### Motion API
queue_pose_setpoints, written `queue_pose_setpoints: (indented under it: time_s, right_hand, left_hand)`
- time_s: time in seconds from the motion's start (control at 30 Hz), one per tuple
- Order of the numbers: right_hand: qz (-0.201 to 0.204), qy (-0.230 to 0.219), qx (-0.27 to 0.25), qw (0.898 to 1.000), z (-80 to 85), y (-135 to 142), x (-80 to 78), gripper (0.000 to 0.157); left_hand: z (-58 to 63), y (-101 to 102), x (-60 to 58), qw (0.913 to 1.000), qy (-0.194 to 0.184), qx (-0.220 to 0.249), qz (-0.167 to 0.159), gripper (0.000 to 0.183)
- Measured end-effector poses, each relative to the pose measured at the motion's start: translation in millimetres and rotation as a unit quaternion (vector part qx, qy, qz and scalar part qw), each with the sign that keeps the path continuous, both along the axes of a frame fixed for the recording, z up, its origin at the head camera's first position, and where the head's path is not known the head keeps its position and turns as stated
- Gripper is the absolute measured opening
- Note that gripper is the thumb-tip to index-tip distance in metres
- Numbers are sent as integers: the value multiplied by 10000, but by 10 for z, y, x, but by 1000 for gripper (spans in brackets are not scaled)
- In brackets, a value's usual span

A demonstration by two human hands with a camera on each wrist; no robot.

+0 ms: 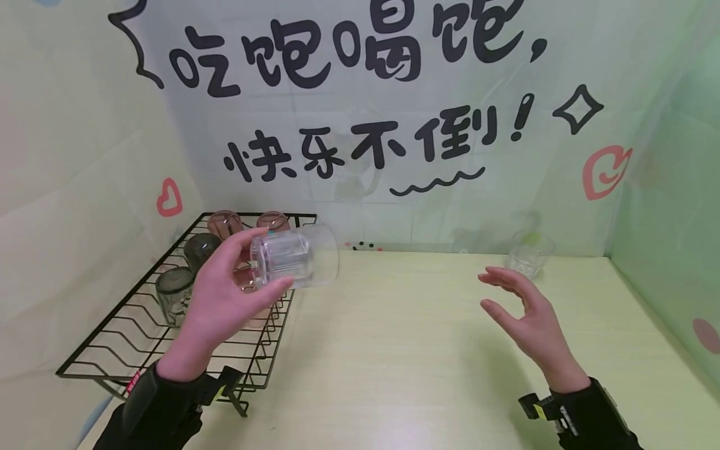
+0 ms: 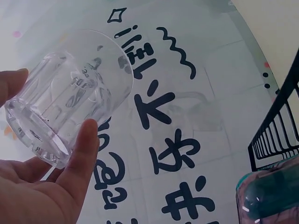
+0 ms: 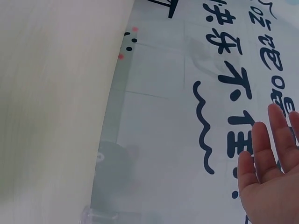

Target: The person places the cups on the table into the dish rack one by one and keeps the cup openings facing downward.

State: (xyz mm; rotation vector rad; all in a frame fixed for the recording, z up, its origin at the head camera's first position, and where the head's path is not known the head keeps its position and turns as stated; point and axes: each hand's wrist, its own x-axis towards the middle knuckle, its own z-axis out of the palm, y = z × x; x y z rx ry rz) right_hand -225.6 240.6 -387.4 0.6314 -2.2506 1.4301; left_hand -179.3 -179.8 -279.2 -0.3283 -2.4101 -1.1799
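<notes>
My left hand (image 1: 227,290) grips a clear glass (image 1: 292,256) near its thick base, over the right side of a black wire rack (image 1: 129,315). The glass lies tilted on its side, mouth pointing right in the head view; the left wrist view shows its faceted wall (image 2: 70,93) between thumb and fingers. My right hand (image 1: 531,319) hovers above the table at the right, fingers apart and holding nothing. Beyond it, another clear glass (image 1: 529,256) stands near the back edge. In the right wrist view, the fingers (image 3: 264,154) are spread.
On the rack are pinkish glasses (image 1: 225,223) at the back, a dark glass (image 1: 200,251), and a grey-tinted glass (image 1: 175,290) at the left. A pale table (image 1: 388,350) meets a printed backdrop (image 1: 349,206) behind and a green side sheet (image 1: 669,250) at the right.
</notes>
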Motion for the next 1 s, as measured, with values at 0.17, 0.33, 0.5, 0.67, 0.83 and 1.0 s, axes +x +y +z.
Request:
queue_pose_setpoints:
  time_s: [0.17,0.33,0.5,0.67,0.83,1.0]
  right_hand:
    - [-144,13,172,9997,-48,60,-18,57]
    - [-272,49,307,9991,-70,115,-26,58]
    - [-343,55,389,9986,-74,169,-19,58]
    - [-359,45,440,9984,-79,218,-12,59]
    - [-363,32,433,9984,-94,241,2,59]
    - [-370,83,446,9983,-123,269,-9,60]
  left_hand:
    - [-8,-87,24,9999,-160,-51,43,71]
    - [-15,-185,55,9995,-215,-182,109,74]
    - [-3,-279,91,9987,-292,-346,252,73]
    - [13,-359,121,9976,-416,-434,329,74]
    - [14,-443,152,9961,-599,-508,398,74]
    - [5,-519,185,9952,-740,-493,400,74]
